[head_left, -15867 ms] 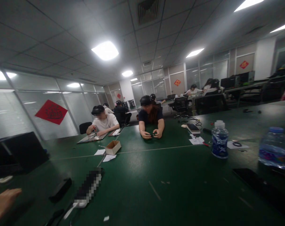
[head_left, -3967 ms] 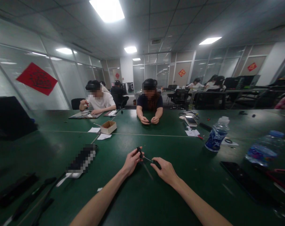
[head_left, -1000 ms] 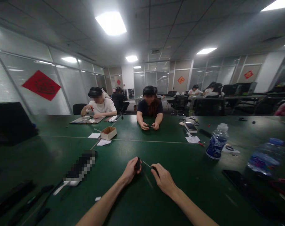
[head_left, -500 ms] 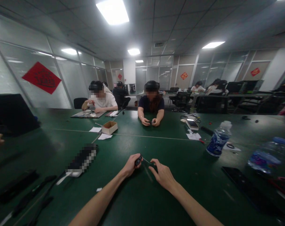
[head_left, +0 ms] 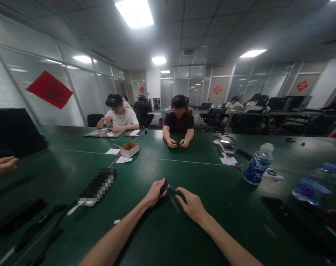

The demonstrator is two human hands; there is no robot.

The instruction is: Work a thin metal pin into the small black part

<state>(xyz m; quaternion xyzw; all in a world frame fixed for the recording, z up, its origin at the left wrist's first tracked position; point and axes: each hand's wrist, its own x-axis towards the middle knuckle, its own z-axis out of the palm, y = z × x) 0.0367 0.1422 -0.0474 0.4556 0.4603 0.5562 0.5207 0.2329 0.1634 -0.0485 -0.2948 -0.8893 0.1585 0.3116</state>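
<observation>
Above the green table (head_left: 145,236), my left hand (head_left: 156,194) is closed around a small black part (head_left: 164,186) with some lighter marks or holes. A thin metal rod (head_left: 172,187), like a screwdriver shaft, runs from this part towards the fingers of my right hand (head_left: 193,205). My right hand is curled, its thumb and forefinger at the rod's outer end; any handle is hidden inside the hand. Both forearms reach in from the bottom edge.
Two bottles (head_left: 258,164) (head_left: 316,184) and a dark phone (head_left: 284,216) are at right. On the left lie a blurred-out device with a white cable (head_left: 73,208) and black parts (head_left: 38,225). Ahead are an open box (head_left: 129,149) and seated co-workers. Another person's hand (head_left: 4,168) enters at left.
My hands stay almost in place, with the rod still between them and only slight finger movement. At the left edge, the other person's hand has come further into view.
</observation>
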